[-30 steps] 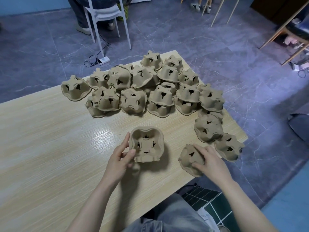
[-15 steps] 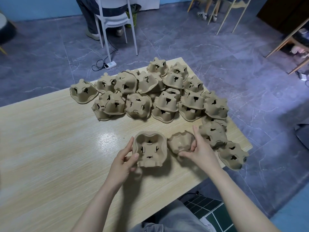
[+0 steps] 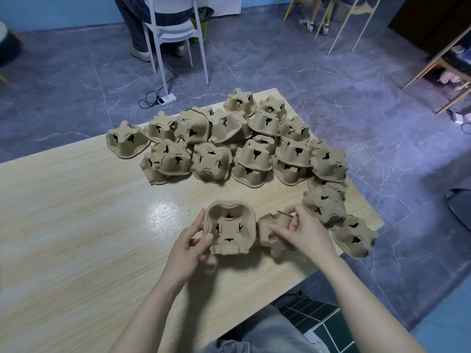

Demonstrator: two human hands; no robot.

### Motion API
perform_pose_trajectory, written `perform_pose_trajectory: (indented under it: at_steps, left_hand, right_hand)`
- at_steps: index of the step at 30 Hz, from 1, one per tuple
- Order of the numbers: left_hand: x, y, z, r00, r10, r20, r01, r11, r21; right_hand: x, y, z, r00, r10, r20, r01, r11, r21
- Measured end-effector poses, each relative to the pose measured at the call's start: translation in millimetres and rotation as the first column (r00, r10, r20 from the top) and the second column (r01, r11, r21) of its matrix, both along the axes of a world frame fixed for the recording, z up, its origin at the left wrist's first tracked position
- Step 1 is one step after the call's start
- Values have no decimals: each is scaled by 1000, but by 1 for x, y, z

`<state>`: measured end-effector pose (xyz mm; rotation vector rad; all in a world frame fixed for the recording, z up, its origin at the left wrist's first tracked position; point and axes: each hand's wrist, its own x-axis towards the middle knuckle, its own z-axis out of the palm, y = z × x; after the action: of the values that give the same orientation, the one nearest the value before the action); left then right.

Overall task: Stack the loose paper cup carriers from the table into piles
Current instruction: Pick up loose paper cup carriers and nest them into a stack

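An open-side-up brown pulp cup carrier (image 3: 230, 227) stands tilted on the wooden table (image 3: 76, 225), and my left hand (image 3: 190, 247) grips its left rim with thumb and fingers. Right beside it my right hand (image 3: 304, 229) holds a second carrier (image 3: 272, 231), fingers curled over its top edge, the piece lifted and turned on its side. Several loose carriers (image 3: 244, 146) lie jumbled across the far half of the table, some nested in pairs. Two more (image 3: 323, 203) (image 3: 353, 235) sit near the right edge.
The table's right corner (image 3: 381, 221) is close to the outermost carrier. A white chair (image 3: 175, 34) with a seated person stands beyond the table, and a power strip (image 3: 167, 99) with cable lies on the grey floor. Wooden furniture legs (image 3: 433, 64) show at the right.
My right hand picked a carrier up from the table's right side, brought it left and turned it beside the one in my left hand. The left hand stayed on its carrier.
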<state>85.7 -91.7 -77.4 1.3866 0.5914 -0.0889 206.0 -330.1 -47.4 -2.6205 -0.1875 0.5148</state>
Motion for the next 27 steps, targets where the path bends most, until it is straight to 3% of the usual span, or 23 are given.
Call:
perform_pose_trajectory:
  at_steps: [7,13,17,22,27]
  left_hand:
    - [1,0,3,1000,-2,-17,2,1000,-8]
    - [2,-1,5,1000,1,-15,-1,1000,-27]
    - [2,-1,8,1000,5,-27,-5,999,-34]
    - [2,1,9,999,-16,-42,16,1000,-5]
    - [3,4,8,997,-35,-70,39,998,56]
  right_hand:
    - [-9,-10,10,990,-89,113,75,990,122]
    - [-19,-5,28,955,-188,232,78,907,413]
    - [-25,6,35,949,-148,278,-15,861,508]
    - [-35,20,29,972,-66,225,-86,793,603]
    - [-50,32,13,974,14,224,-151,783,604]
